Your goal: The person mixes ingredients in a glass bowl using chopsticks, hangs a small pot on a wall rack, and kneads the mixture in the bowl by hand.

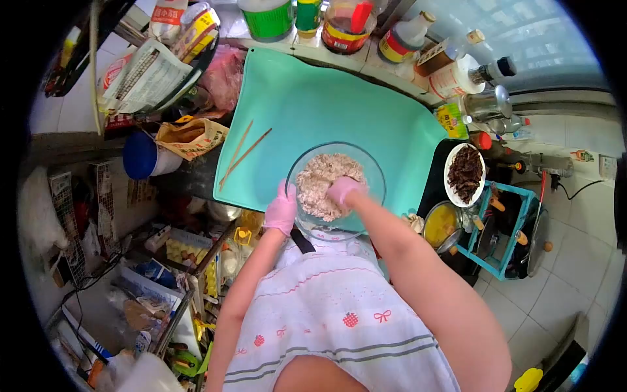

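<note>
A clear glass bowl (373,163) stands at the front edge of a turquoise mat (307,98). Inside it is a pale, pinkish minced mixture (317,176) that looks like ground meat. My left hand (282,208), in a pink glove, grips the bowl's left side, fingers against the glass. Also gloved in pink, my right hand (345,191) is pressed into the mixture with its fingers curled into it; the fingertips are buried. Two wooden chopsticks (245,158) lie on the mat, left of the bowl.
Bottles and jars (401,40) line the ledge behind the mat. To the right are a white dish of dark brown pieces (465,174), a bowl of yellow liquid (441,224) and a turquoise rack (499,264). An opened paper bag (191,137) and a blue-and-white container (145,155) stand left.
</note>
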{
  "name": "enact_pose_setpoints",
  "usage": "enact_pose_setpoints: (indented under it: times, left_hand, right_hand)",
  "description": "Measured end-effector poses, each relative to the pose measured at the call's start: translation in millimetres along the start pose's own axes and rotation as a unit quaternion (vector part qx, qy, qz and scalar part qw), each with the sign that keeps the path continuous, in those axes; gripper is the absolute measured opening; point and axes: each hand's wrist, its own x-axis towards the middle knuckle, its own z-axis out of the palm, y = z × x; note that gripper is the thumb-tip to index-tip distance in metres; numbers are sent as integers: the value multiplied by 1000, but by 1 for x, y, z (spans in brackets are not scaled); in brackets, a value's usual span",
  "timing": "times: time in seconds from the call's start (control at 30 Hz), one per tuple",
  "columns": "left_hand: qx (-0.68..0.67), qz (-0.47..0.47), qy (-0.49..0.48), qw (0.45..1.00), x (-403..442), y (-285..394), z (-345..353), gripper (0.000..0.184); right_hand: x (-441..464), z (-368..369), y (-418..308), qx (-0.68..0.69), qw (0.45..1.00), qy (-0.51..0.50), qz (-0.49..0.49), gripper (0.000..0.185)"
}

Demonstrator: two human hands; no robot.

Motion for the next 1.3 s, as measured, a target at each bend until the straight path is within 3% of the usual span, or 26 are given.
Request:
enact_pose_setpoints:
  times: [0.07, 0.17, 0.27, 0.37, 0.4, 0.5, 0.53, 0.63, 0.7, 0.83, 0.93, 1.03, 1.13, 1.3]
  left_hand:
    - [8, 39, 12, 999, 10, -5, 6, 56]
    - [46, 89, 18, 995, 21, -32, 23, 55]
    - [32, 66, 1, 997, 20, -23, 19, 54]
    - [0, 33, -10, 999, 8, -7, 4, 53]
    - [1, 39, -7, 999, 8, -7, 5, 52]
    - [8, 32, -15, 999, 5, 1, -3, 50]
    - [8, 25, -22, 999, 3, 2, -5, 49]
    - [83, 151, 6, 985, 9, -16, 6, 48]
    - [77, 124, -13, 989, 17, -27, 17, 48]
    - [38, 82, -13, 996, 13, -18, 13, 48]
    - [81, 151, 20, 985, 16, -23, 15, 46]
    - [82, 92, -27, 992, 3, -3, -4, 44]
    - [132, 149, 4, 980, 13, -18, 11, 44]
    - [12, 59, -25, 998, 5, -7, 0, 50]
  right_hand:
    - [-10, 36, 4, -69, 980, 185, -32, 34]
    - [-25, 40, 1, -2, 986, 166, -16, 33]
    - [1, 15, 7, -179, 964, 92, -172, 31]
    - [38, -25, 1, -112, 980, 33, -160, 30]
    - [51, -20, 2, -150, 970, 26, -187, 31]
    - [10, -50, -29, -70, 995, 11, -64, 35]
    - [27, -41, -25, -83, 994, -26, -72, 36]
    - [57, -37, -23, -118, 981, -129, -80, 40]
    - [33, -64, -37, -127, 972, -190, -57, 41]
    - [42, -26, -24, -85, 995, -20, -57, 38]
    - [11, 7, -18, -1, 987, 156, -28, 41]
    - [-14, 14, -20, 71, 975, 209, -34, 40]
    - [0, -9, -21, 18, 988, 122, -89, 36]
    - [12, -63, -61, -85, 985, 6, -151, 37]
